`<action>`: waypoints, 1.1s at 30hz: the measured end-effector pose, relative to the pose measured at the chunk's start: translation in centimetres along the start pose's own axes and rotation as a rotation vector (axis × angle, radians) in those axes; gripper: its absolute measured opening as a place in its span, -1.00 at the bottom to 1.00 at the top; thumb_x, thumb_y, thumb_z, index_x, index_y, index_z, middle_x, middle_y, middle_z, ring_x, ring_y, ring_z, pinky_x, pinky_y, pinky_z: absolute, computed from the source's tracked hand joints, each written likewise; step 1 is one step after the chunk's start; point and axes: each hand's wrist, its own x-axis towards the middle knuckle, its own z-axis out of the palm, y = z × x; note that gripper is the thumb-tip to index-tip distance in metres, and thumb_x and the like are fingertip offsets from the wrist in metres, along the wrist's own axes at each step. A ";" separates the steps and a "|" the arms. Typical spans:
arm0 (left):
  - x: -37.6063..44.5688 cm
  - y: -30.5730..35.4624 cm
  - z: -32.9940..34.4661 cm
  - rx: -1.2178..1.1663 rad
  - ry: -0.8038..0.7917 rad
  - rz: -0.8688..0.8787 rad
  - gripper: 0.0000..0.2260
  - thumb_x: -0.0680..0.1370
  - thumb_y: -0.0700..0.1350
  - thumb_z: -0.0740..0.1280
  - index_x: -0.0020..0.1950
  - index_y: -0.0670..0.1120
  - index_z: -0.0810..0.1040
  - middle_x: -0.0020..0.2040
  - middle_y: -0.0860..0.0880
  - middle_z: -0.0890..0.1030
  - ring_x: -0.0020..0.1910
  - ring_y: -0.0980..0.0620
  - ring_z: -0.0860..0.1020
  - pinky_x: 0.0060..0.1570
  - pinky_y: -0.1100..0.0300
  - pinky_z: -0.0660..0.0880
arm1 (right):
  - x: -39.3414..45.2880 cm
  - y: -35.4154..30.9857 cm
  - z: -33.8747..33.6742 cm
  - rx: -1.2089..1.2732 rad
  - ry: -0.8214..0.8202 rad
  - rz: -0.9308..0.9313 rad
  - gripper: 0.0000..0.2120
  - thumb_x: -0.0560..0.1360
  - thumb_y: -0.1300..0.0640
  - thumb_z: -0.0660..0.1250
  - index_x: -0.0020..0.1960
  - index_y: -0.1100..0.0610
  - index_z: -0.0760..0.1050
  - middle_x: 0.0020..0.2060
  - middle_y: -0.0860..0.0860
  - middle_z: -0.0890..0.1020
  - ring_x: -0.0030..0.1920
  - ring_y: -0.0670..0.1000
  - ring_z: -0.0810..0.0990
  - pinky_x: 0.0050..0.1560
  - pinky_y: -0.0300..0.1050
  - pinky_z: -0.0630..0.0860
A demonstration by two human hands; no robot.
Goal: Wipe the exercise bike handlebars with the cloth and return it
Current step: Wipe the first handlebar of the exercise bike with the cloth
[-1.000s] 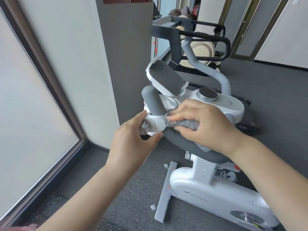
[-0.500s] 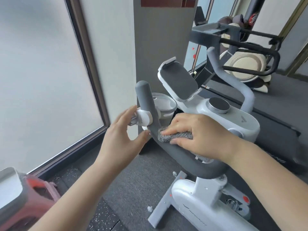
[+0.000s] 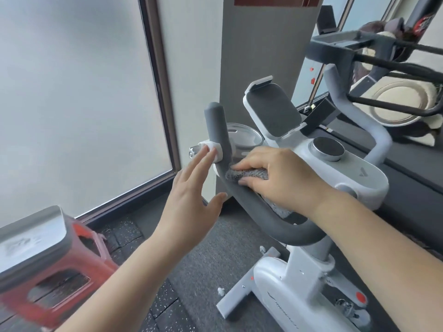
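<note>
At the far left a red stool point(image 3: 51, 267) with a grey top stands on the floor point(image 3: 196, 267), well apart from the work.

Next comes the left hand point(image 3: 194, 200), flat and spread, its grip apart and holding nothing. Its fingertips point(image 3: 203, 152) reach the white clamp point(image 3: 214, 149) on the upright end of the bar; whether they press on it or only hover cannot be told through the blur.

Right of that is the exercise bike's grey handlebar point(image 3: 244, 200), which rises to a rounded tip and curves down and right to the stem. The right hand point(image 3: 275, 178) lies over this bend with its grip clamped on the grey cloth point(image 3: 247, 174). The cloth is pressed flat to the bar under the fingers, and a part of it shows again below the palm. Behind the hand sit the white console point(image 3: 364, 178) with its round dial point(image 3: 327, 148) and the tilted tablet holder point(image 3: 273, 111).

The step in hand looks like the wiping itself, on the left half of the bar near its upturned end.

The next move probably calls for running the cloth up the upright section to the tip, then around the clamp. The bar on the far side point(image 3: 347, 104) of the console appears not yet reached. Returning the cloth comes only after that; where it belongs is not shown.
</note>
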 end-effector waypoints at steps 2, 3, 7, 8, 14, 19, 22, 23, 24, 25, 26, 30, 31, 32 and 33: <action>-0.2 0.0 0.1 0.005 -0.002 0.028 -0.27 0.45 -0.12 0.43 0.48 0.22 0.12 0.51 0.23 0.15 0.48 0.26 0.10 0.40 0.33 0.04 | -0.4 -0.2 -0.3 -0.026 -0.084 0.018 -0.75 0.40 0.07 0.48 0.06 -0.09 0.65 -0.04 -0.19 0.63 0.07 -0.14 0.57 0.19 -0.08 0.46; -0.2 0.0 0.2 0.004 -0.003 0.035 -0.27 0.46 -0.11 0.43 0.47 0.24 0.09 0.50 0.25 0.13 0.48 0.30 0.07 0.40 0.36 0.02 | -0.6 -0.2 -0.6 -0.027 -0.121 0.030 -0.75 0.39 0.08 0.48 0.06 -0.10 0.65 -0.04 -0.20 0.63 0.07 -0.16 0.56 0.20 -0.09 0.45; -0.4 0.0 0.7 -0.082 0.000 0.020 -0.23 0.44 -0.08 0.45 0.46 0.28 0.05 0.50 0.27 0.09 0.47 0.30 0.08 0.44 0.30 0.11 | -2.3 -0.6 -1.2 -0.048 -0.151 0.081 -0.76 0.39 0.07 0.48 0.05 -0.13 0.65 -0.05 -0.21 0.62 0.03 -0.17 0.56 0.15 -0.10 0.47; -0.5 -0.1 0.9 -0.115 -0.010 0.023 -0.22 0.44 -0.09 0.46 0.46 0.28 0.05 0.51 0.27 0.08 0.48 0.25 0.13 0.44 0.18 0.19 | -2.7 -0.6 -1.0 -0.059 -0.138 0.094 -0.76 0.39 0.05 0.47 0.05 -0.14 0.65 -0.05 -0.21 0.61 0.02 -0.17 0.56 0.13 -0.08 0.47; -1.1 0.2 1.4 -0.197 -0.066 -0.017 -0.20 0.45 -0.08 0.43 0.49 0.31 0.00 0.51 0.35 -0.02 0.21 0.34 0.44 0.21 0.32 0.42 | -4.6 -0.6 -0.7 -0.078 -0.092 0.117 -0.76 0.39 0.02 0.46 0.05 -0.18 0.64 -0.05 -0.20 0.60 0.02 -0.16 0.57 0.09 -0.02 0.50; -1.4 0.9 2.3 -0.213 -0.030 -0.079 -0.21 0.45 -0.06 0.44 0.48 0.32 0.02 0.50 0.37 -0.04 0.17 0.30 0.49 0.10 0.42 0.45 | -5.3 0.0 -1.4 -0.084 -0.151 0.092 -0.77 0.40 -0.01 0.44 0.06 -0.17 0.63 -0.06 -0.20 0.58 0.00 -0.16 0.55 0.09 -0.05 0.48; -1.3 1.5 3.1 -0.218 0.022 -0.122 -0.26 0.45 -0.09 0.45 0.48 0.27 0.10 0.50 0.34 -0.02 0.15 0.28 0.50 -0.06 0.50 0.45 | -5.5 0.8 -1.7 -0.078 -0.192 0.038 -0.76 0.41 -0.05 0.41 0.07 -0.19 0.61 -0.05 -0.20 0.57 -0.01 -0.15 0.55 0.07 -0.03 0.50; -1.3 1.8 3.4 -0.215 0.042 -0.133 -0.28 0.46 -0.09 0.44 0.47 0.26 0.12 0.51 0.32 -0.01 0.15 0.27 0.50 -0.10 0.51 0.44 | -5.5 1.1 -1.9 -0.082 -0.212 0.024 -0.76 0.41 -0.06 0.39 0.08 -0.20 0.61 -0.05 -0.21 0.57 -0.02 -0.15 0.56 0.07 -0.02 0.50; -1.5 2.2 3.6 -0.206 0.061 -0.145 -0.30 0.46 -0.09 0.44 0.46 0.25 0.14 0.51 0.31 0.00 0.16 0.27 0.49 -0.10 0.50 0.44 | -5.7 1.5 -2.1 -0.083 -0.233 0.008 -0.75 0.40 -0.07 0.38 0.08 -0.20 0.61 -0.05 -0.21 0.57 -0.02 -0.14 0.56 0.06 -0.02 0.50; -1.7 2.6 3.9 -0.194 0.077 -0.156 -0.32 0.46 -0.09 0.43 0.46 0.25 0.16 0.51 0.31 0.01 0.17 0.28 0.49 -0.07 0.48 0.45 | -5.9 1.9 -2.4 -0.079 -0.255 -0.006 -0.75 0.40 -0.07 0.37 0.08 -0.20 0.60 -0.05 -0.21 0.57 -0.03 -0.14 0.56 0.06 -0.03 0.50; -2.0 2.8 4.1 -0.178 0.093 -0.167 -0.33 0.46 -0.08 0.43 0.46 0.24 0.18 0.51 0.31 0.01 0.18 0.29 0.48 -0.01 0.45 0.45 | -6.2 2.3 -2.7 -0.073 -0.275 -0.019 -0.74 0.40 -0.08 0.37 0.09 -0.21 0.60 -0.05 -0.21 0.57 -0.03 -0.15 0.56 0.06 -0.04 0.50; -3.2 4.3 5.2 -0.125 0.148 -0.207 -0.33 0.45 -0.06 0.43 0.47 0.22 0.19 0.51 0.29 0.01 0.21 0.28 0.47 0.18 0.24 0.46 | -7.7 3.8 -3.5 -0.070 -0.336 -0.081 -0.74 0.44 -0.05 0.37 0.13 -0.20 0.59 -0.01 -0.20 0.58 0.00 -0.14 0.56 0.09 -0.09 0.48; -3.6 5.1 6.0 -0.113 0.183 -0.228 -0.33 0.45 -0.05 0.44 0.46 0.22 0.19 0.52 0.28 0.01 0.23 0.25 0.47 0.21 0.19 0.46 | -8.3 4.4 -4.0 -0.075 -0.359 -0.113 -0.74 0.46 -0.04 0.36 0.14 -0.19 0.58 0.01 -0.20 0.57 0.01 -0.14 0.56 0.10 -0.10 0.47; -4.0 5.7 6.7 -0.100 0.219 -0.250 -0.33 0.45 -0.04 0.44 0.46 0.22 0.20 0.52 0.27 0.01 0.26 0.21 0.46 0.23 0.14 0.45 | -8.8 4.9 -4.3 -0.088 -0.376 -0.157 -0.74 0.47 -0.04 0.36 0.15 -0.19 0.58 0.03 -0.20 0.57 0.02 -0.13 0.55 0.10 -0.12 0.46; -4.1 5.9 6.7 -0.094 0.229 -0.259 -0.33 0.44 -0.04 0.44 0.46 0.23 0.20 0.52 0.26 0.01 0.28 0.19 0.45 0.25 0.12 0.43 | -8.8 4.9 -4.2 -0.104 -0.372 -0.182 -0.74 0.47 -0.04 0.35 0.16 -0.20 0.58 0.05 -0.20 0.57 0.03 -0.14 0.55 0.11 -0.13 0.45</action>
